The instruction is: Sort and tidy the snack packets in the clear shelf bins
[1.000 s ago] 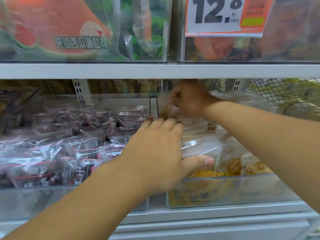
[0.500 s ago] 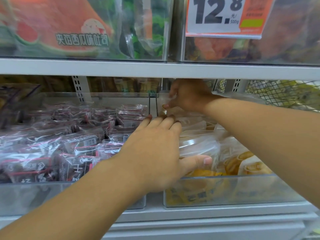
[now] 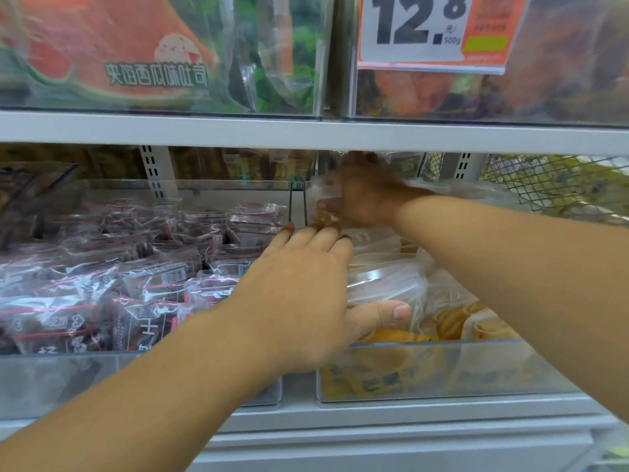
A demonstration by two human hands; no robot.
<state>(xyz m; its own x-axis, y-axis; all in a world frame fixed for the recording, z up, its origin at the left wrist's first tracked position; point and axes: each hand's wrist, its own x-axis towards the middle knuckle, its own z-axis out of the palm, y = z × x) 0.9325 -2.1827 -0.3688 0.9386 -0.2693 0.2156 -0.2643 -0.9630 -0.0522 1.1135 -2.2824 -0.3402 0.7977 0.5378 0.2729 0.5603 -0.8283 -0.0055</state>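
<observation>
Two clear bins sit side by side on the shelf. The left bin (image 3: 68,379) is full of dark red snack packets (image 3: 102,301). Clear packets of yellow snacks (image 3: 476,321) fill the right bin (image 3: 476,373). My left hand (image 3: 306,294) lies flat across the gap between the bins, fingers apart, thumb on a clear packet (image 3: 384,281) in the right bin. At the back of the right bin, just under the upper shelf, my right hand (image 3: 367,199) is closed on a clear packet (image 3: 323,206) with a yellow piece inside.
The white edge of the upper shelf (image 3: 306,131) hangs low over both hands. Above it stand bins with a watermelon-print packet (image 3: 119,56) and a 12.8 price tag (image 3: 425,32). A wire mesh basket (image 3: 551,185) is at the right.
My right hand has shifted its clear packet slightly at the back of the right bin. My left hand has stayed flat in the same place.
</observation>
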